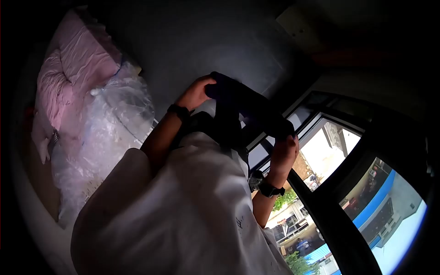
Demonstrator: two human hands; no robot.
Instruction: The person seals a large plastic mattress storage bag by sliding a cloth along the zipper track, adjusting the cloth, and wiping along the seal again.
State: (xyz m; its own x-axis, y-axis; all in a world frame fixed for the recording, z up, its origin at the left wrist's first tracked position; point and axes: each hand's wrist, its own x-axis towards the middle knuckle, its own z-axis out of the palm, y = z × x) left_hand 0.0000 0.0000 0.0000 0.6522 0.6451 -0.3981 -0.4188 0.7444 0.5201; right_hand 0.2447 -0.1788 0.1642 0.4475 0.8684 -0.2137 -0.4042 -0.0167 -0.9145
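Dark cloth (252,101) taken as my landmark; I see it stretched lengthwise between the two hands, in front of the body, slanting down from its left end to its right end; its folds are too dark for me to count.

Left hand (197,93): grasping the cloth's left end, fingertips partly lost behind the fabric; black watch (179,111) on that wrist, just below the same end. Right hand (286,153): grasping the cloth's right end from below, thumb up against it; black wristband (271,189) farther below that end.

White shirt (183,206) fills the space below the cloth, small dark marks on its right part; dark trousers, as far as I can make out, lie between shirt and cloth.

Left of the cloth, well apart from it, I note a crumpled pink sheet (82,55); against it, on the side nearer the cloth, a clear plastic bag (119,114), wrinkled and shiny. Beyond the cloth, a dark grey surface (183,41); floor or wall, I cannot tell. Right of and below the cloth, a window with a black frame (321,211); through its panes, bright daylight, green foliage and a blue strip.
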